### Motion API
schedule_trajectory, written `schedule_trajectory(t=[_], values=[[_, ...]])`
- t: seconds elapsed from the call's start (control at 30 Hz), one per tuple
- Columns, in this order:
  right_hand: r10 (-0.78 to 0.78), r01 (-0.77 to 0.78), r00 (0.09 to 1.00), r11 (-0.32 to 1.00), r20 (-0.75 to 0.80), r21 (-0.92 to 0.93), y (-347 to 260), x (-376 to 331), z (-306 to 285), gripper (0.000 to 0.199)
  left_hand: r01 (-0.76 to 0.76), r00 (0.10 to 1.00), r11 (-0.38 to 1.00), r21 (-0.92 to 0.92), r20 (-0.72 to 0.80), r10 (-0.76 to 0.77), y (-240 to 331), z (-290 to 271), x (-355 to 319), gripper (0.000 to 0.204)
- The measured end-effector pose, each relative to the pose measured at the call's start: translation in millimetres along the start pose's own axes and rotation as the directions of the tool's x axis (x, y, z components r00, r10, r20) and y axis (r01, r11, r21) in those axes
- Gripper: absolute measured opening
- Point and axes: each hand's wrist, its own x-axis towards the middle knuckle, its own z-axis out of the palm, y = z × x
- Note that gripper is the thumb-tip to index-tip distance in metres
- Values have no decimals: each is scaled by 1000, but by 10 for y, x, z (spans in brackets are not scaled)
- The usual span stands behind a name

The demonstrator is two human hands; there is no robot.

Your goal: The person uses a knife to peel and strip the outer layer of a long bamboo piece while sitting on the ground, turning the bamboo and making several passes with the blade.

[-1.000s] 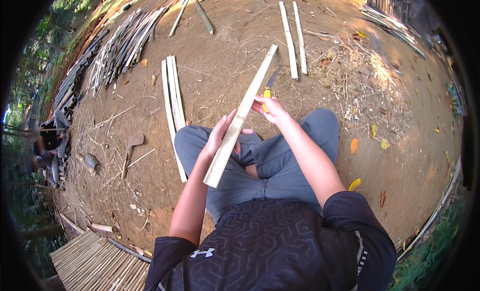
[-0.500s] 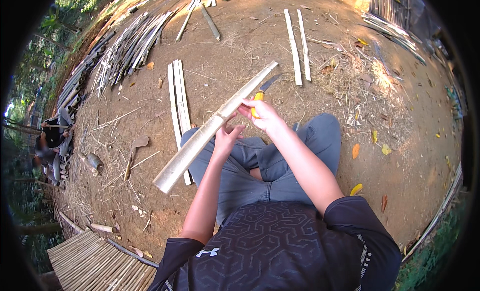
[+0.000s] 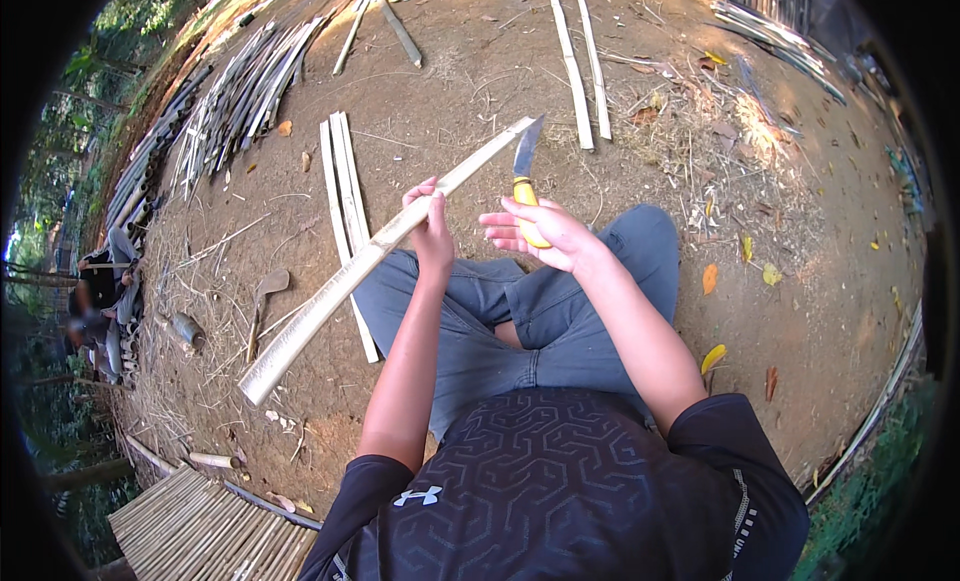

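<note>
Person sits cross-legged on bare dirt ground (image 3: 800,311), dark patterned shirt and grey trousers nearest the camera. Left hand (image 3: 432,226) has its fingers clamped round a long split bamboo slat (image 3: 385,251), gripping it about two-thirds of the way up; the slat runs diagonally from low left, out past the left knee, up to the right. Right hand (image 3: 545,231) holds a knife (image 3: 524,176) by its yellow handle, thumb and palm on it, the other fingers spread loosely apart rather than closed; blade points up, its tip beside the slat's far end. Judgement: this looks like the set-up for trimming or shaving the slat. Blade is at the top end, not yet biting. Next move calls for a firmer full grip on the handle and a steady left-hand hold, cutting away from the body. No containers in view. Further out: a few cut slats (image 3: 340,181) lie together on the ground beyond the left knee, two more strips (image 3: 582,71) further off, a big pile of bamboo poles (image 3: 215,111) at far left, woven bamboo panel (image 3: 200,531) at lower left.
</note>
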Motion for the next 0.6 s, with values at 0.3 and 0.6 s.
schedule_trajectory(t=[0.3,0.6], values=[[-78,-110,905,907,-418,-407,69,-86,-894,26,-152,968,984,-91,-217,130,215,-121,520,21],[-490,-57,848,298,-204,-953,216,229,-581,43,-207,977,852,-481,-148,154,878,-185,887,26]])
